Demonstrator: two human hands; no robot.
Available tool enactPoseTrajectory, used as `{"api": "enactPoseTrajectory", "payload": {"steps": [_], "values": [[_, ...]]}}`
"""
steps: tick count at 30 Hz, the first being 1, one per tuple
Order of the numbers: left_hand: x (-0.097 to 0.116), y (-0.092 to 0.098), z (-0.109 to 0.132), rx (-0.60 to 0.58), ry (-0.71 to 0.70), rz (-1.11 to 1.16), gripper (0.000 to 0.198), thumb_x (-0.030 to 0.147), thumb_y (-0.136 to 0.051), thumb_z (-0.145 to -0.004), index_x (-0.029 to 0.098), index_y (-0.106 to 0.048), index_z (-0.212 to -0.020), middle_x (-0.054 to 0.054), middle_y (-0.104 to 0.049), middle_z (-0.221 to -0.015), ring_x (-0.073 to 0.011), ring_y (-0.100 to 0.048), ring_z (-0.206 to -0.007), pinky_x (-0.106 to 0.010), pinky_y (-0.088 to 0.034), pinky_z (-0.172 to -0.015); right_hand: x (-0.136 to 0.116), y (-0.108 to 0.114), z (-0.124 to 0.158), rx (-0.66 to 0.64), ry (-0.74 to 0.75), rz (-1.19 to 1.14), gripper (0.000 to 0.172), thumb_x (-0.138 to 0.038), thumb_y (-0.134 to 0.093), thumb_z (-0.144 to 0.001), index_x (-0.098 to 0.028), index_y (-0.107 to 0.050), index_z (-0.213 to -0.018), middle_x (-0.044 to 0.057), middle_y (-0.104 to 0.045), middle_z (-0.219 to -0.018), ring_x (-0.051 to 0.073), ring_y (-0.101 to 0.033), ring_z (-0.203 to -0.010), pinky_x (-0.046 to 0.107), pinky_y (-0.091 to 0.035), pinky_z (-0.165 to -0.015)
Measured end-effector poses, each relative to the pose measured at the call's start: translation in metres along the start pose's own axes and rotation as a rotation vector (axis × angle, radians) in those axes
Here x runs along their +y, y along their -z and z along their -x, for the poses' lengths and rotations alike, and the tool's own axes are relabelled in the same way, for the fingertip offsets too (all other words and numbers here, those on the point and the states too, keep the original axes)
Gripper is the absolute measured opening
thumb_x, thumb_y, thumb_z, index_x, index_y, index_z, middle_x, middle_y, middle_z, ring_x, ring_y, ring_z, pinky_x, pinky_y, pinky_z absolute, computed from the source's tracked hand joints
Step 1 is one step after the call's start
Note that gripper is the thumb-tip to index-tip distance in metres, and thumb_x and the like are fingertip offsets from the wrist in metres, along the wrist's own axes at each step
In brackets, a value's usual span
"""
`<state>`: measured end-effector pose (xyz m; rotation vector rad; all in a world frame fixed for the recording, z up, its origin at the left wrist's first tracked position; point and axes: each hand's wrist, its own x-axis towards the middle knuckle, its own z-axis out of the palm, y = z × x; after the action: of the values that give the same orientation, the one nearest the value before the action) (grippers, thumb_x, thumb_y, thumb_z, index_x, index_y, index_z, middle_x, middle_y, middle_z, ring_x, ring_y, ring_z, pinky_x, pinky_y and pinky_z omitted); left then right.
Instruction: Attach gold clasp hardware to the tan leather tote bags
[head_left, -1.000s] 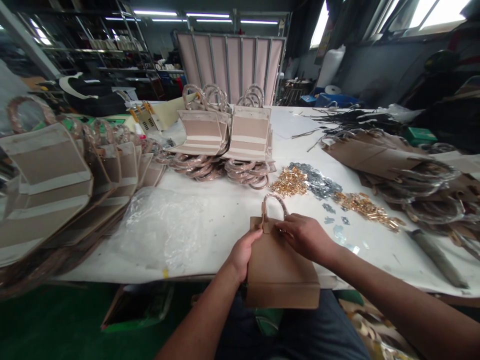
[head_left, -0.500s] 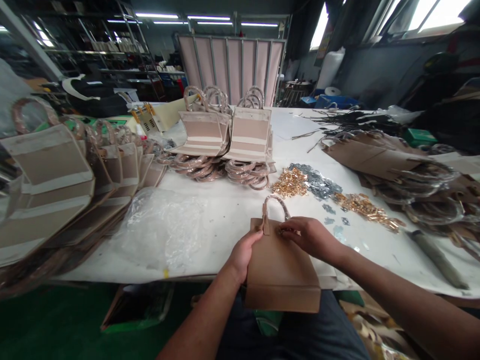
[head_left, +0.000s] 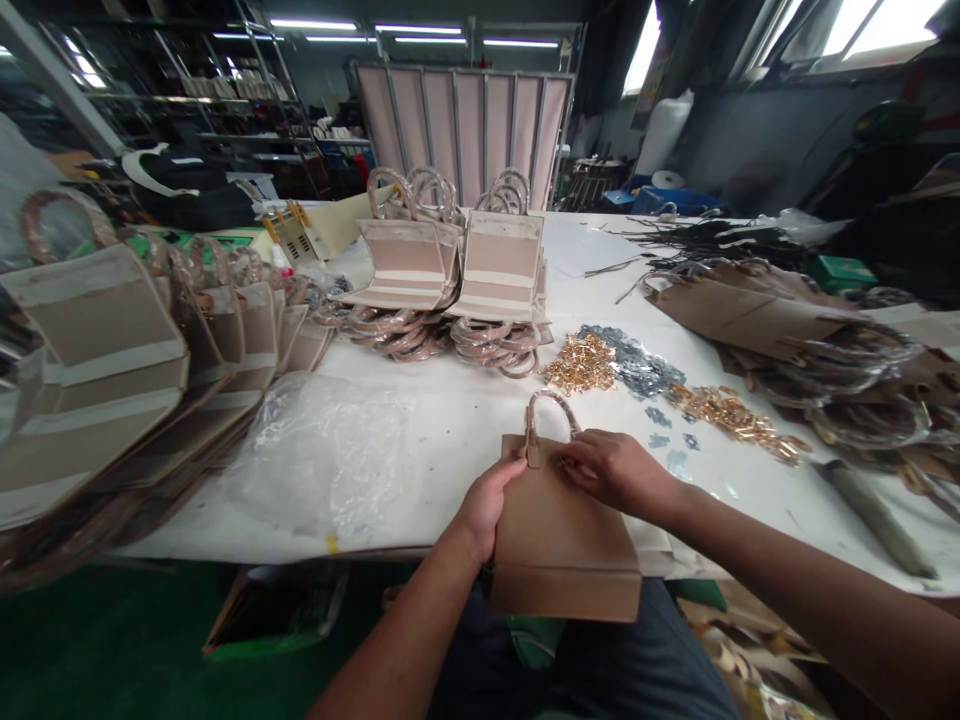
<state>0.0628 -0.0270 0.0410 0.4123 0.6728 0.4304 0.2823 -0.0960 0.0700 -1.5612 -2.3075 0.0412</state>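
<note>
A tan bag panel [head_left: 562, 530] with a folded lower edge rests across my lap against the table's edge. Its plastic-wrapped handle [head_left: 553, 398] arches up from the top. My left hand [head_left: 486, 505] grips the panel's upper left side, thumb on the front beside the handle's left tab [head_left: 533, 456]; the other fingers are hidden behind. At the handle's right end, my right hand [head_left: 611, 466] is closed in a pinch on a small metal fitting [head_left: 564, 462], mostly covered by the fingertips.
Gold fittings [head_left: 581, 364] and grey metal plates [head_left: 646, 368] lie in piles beyond my right hand. More gold fittings [head_left: 739, 420] are farther right. Bag panels [head_left: 97, 350] stand at left, others [head_left: 757, 310] at right. Clear plastic [head_left: 322, 460] and a dark rod-like tool [head_left: 874, 515] lie nearby.
The fingers of my right hand have curled in slightly at the handle's right end. My left hand and the bag panel have hardly moved.
</note>
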Motion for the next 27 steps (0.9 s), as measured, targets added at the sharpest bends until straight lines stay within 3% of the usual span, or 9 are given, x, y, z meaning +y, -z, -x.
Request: {"api": "enactPoseTrajectory", "payload": {"steps": [6, 13, 18, 27], "values": [[0.001, 0.001, 0.000, 0.012, 0.087, 0.035, 0.041, 0.032, -0.056, -0.097, 0.004, -0.070, -0.125, -0.019, -0.077, -0.102, -0.0290, -0.077, -0.086, -0.037, -0.060, -0.085, 0.003, -0.002, -0.002, 0.020, -0.020, -0.057, 0.019, -0.020, -0.056, -0.104, -0.020, -0.074, -0.110, 0.008, -0.071, -0.094, 0.023, -0.065, -0.084, 0.030, -0.048, -0.075], [-0.002, 0.000, 0.000, 0.026, 0.020, 0.001, 0.043, 0.029, -0.057, -0.095, 0.004, -0.068, -0.130, -0.019, -0.077, -0.097, -0.0307, -0.077, -0.080, -0.041, -0.060, -0.084, 0.001, 0.005, -0.001, -0.017, -0.083, -0.170, 0.017, -0.023, -0.061, -0.104, -0.025, -0.077, -0.106, 0.003, -0.073, -0.091, 0.021, -0.068, -0.082, 0.029, -0.048, -0.073], [-0.001, -0.002, 0.001, 0.060, 0.026, -0.031, 0.043, 0.029, -0.057, -0.096, 0.005, -0.067, -0.131, -0.018, -0.078, -0.098, -0.0285, -0.076, -0.075, -0.039, -0.061, -0.080, -0.004, -0.002, -0.003, -0.011, -0.148, -0.090, 0.014, -0.022, -0.062, -0.101, -0.023, -0.076, -0.103, 0.004, -0.072, -0.092, 0.023, -0.068, -0.083, 0.030, -0.048, -0.074], [-0.004, 0.002, -0.001, 0.030, -0.040, -0.031, 0.043, 0.027, -0.061, -0.093, 0.005, -0.068, -0.129, -0.018, -0.077, -0.099, -0.0289, -0.076, -0.077, -0.040, -0.060, -0.083, -0.008, 0.004, -0.005, 0.001, -0.254, -0.245, 0.013, -0.023, -0.061, -0.098, -0.022, -0.073, -0.104, 0.003, -0.073, -0.098, 0.021, -0.068, -0.083, 0.029, -0.049, -0.073]]}}
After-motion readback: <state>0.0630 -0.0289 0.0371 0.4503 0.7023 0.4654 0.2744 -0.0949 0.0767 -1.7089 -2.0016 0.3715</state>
